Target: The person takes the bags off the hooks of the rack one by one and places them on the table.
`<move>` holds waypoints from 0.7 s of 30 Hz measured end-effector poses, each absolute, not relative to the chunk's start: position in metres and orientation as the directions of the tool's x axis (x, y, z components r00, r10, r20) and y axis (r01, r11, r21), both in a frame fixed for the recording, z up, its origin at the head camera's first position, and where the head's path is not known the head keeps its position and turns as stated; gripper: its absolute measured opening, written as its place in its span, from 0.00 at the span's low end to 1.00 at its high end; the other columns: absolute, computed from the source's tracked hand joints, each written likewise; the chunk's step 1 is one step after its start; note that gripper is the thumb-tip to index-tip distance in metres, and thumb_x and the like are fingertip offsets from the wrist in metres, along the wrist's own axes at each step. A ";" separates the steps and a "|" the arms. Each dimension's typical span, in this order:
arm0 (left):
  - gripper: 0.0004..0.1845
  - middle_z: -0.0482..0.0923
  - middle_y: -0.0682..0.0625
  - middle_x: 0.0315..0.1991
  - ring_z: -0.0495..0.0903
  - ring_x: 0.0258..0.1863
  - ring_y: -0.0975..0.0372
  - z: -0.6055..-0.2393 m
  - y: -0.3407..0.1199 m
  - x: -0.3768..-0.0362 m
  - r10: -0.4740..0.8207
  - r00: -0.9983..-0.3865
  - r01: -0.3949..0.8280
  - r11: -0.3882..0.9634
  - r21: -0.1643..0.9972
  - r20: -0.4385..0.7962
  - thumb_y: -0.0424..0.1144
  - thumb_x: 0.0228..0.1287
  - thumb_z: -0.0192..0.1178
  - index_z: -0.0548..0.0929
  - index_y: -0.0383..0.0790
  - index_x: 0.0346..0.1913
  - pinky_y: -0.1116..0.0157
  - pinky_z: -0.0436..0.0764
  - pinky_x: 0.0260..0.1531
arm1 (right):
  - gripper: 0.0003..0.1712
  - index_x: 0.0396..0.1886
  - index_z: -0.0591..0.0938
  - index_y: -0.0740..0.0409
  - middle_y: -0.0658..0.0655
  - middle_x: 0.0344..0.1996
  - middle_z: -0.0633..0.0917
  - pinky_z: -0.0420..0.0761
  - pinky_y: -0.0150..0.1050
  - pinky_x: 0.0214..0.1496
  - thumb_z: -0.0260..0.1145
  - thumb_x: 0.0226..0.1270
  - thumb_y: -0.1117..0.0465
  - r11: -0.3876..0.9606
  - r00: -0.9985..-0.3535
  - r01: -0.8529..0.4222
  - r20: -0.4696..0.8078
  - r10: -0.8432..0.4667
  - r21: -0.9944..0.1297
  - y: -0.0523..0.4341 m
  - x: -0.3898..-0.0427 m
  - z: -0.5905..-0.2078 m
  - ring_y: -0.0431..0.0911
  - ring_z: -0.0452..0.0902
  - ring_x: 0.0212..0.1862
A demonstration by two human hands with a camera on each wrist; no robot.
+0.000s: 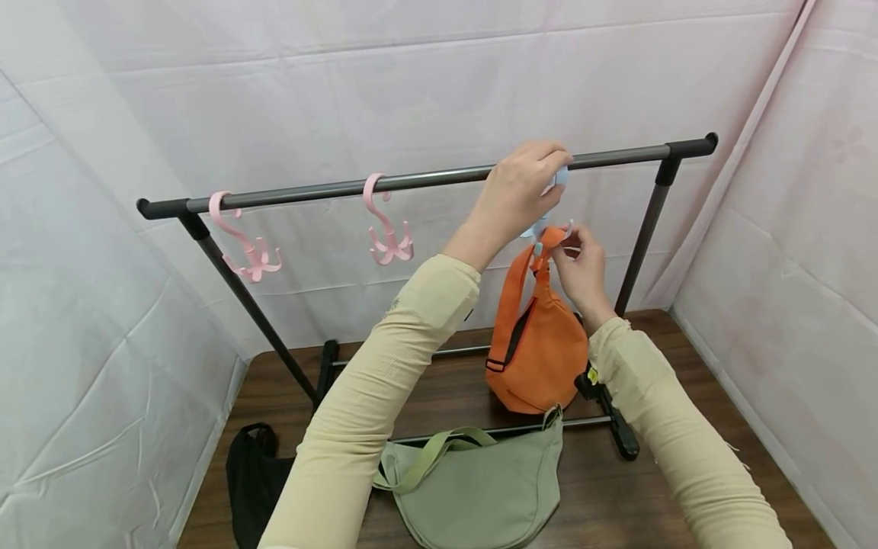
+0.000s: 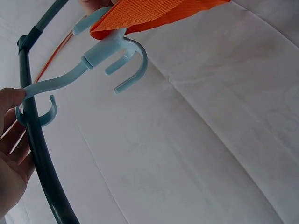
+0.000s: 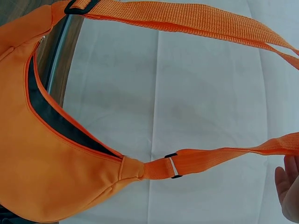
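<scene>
1. A dark garment rack [image 1: 425, 179] stood on the brown worktop [image 1: 693, 457], its top rail running from the left edge toward the far right corner.
2. A green bag [image 1: 480, 488] lay near the front edge of the worktop; a black bag [image 1: 254, 473] lay at the front left corner.
3. An orange bag [image 1: 538, 358] hung by its strap from a blue hook [image 2: 117, 53] on the rail, toward the right end.
4. Two pink hooks [image 1: 387, 229] hung on the rail further left.
5. The left hand [image 1: 521, 187] gripped the blue hook's top at the rail.
6. The right hand [image 1: 583, 267] pinched the orange strap at the hook's prongs.
</scene>
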State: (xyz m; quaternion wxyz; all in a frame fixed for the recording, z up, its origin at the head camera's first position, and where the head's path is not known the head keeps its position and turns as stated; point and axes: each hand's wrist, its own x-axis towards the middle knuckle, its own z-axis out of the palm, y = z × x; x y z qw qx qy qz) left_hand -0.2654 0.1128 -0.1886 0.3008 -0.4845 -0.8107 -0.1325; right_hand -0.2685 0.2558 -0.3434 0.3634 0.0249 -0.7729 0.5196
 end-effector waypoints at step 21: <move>0.13 0.76 0.49 0.49 0.72 0.52 0.59 -0.186 0.116 -0.263 0.707 -0.353 0.871 0.487 -0.059 0.613 0.34 0.62 0.54 0.78 0.36 0.49 0.70 0.70 0.52 | 0.09 0.36 0.80 0.70 0.62 0.32 0.81 0.70 0.19 0.37 0.55 0.61 0.71 0.689 -0.616 -0.503 0.775 0.139 -0.523 0.294 -0.259 -0.297 0.43 0.75 0.33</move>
